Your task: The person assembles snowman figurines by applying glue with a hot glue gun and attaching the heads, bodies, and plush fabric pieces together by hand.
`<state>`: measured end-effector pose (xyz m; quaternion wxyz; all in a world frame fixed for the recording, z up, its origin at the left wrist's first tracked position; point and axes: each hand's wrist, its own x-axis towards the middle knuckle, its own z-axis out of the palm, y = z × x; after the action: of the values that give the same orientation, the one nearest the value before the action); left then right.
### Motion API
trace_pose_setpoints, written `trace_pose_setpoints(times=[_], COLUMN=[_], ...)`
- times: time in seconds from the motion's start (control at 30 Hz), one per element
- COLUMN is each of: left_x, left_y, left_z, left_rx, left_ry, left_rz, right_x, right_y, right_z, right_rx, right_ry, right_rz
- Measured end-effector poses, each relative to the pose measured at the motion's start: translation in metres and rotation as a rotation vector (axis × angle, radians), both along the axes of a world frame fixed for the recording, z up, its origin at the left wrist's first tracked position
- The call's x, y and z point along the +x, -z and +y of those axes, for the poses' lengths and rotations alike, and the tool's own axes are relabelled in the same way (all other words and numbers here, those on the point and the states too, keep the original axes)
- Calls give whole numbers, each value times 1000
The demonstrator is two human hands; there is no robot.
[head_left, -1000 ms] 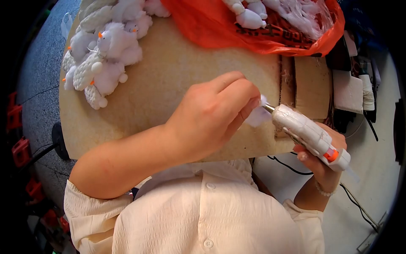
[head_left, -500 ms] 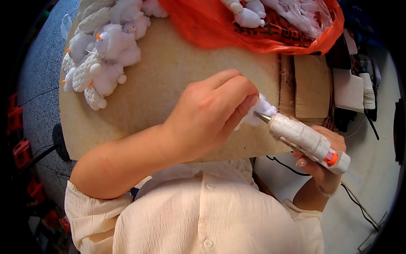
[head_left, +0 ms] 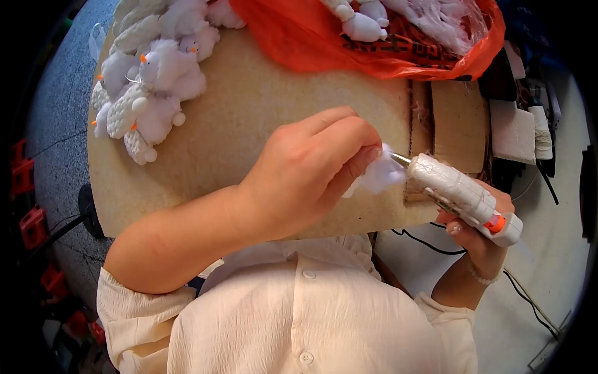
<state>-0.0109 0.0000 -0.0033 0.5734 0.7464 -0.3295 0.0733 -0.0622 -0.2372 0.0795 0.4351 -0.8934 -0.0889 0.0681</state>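
My left hand (head_left: 314, 171) is closed in a pinch over the table, gripping a white fluffy piece (head_left: 383, 173). Its fingers cover much of that piece, so its full shape is hidden. In my right hand (head_left: 476, 227) is a hot glue gun (head_left: 451, 190) with a whitish, worn body and an orange part near its back end. The gun's metal nozzle points left and lies close to the upper edge of the fluffy piece; whether they touch I cannot tell.
Several white fluffy snowman figures (head_left: 165, 68) with orange noses are heaped at the table's far left. A red plastic bag (head_left: 299, 47) with white figures lies at the back. Cardboard (head_left: 458, 124) and a white block (head_left: 512, 132) are at the right. A black cable (head_left: 430, 248) hangs below.
The glue gun and my right hand have shifted slightly right, and the nozzle has drawn back from my left fingertips. More of the white fluffy piece shows. My left hand stays nearly in place.
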Motion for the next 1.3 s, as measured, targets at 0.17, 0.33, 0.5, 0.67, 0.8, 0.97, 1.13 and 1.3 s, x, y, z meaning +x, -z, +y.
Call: trace_pose_setpoints(times=[0.17, 0.33, 0.5, 0.67, 0.8, 0.97, 1.13, 1.3], left_x=[1, 1, 1, -4, -7, -8, -5, -6], left_y=[2, 2, 1, -3, -9, -5, -3, -7], left_z=[0, 1, 2, 0, 2, 1, 5, 1], left_rx=[-1, -2, -16, -57, -45, -64, -28, -36], left_ry=[-16, -37, -35, -22, -1, 4, 85, 94], left_rz=[30, 99, 168, 369, 445, 423, 273, 98], right_x=[-3, 11, 10, -8, -11, -12, -9, -5], right_y=[-1, 18, 38, 37, 69, 67, 67, 75], right_z=[-17, -26, -31, 40, 62, 63, 65, 66], right_rx=[70, -716, -844, -168, 186, 214, 191, 233], right_ry=[91, 369, 374, 129, 179, 167, 217, 340], right_rz=[40, -213, -435, -458, -288, -127, -146, -259])
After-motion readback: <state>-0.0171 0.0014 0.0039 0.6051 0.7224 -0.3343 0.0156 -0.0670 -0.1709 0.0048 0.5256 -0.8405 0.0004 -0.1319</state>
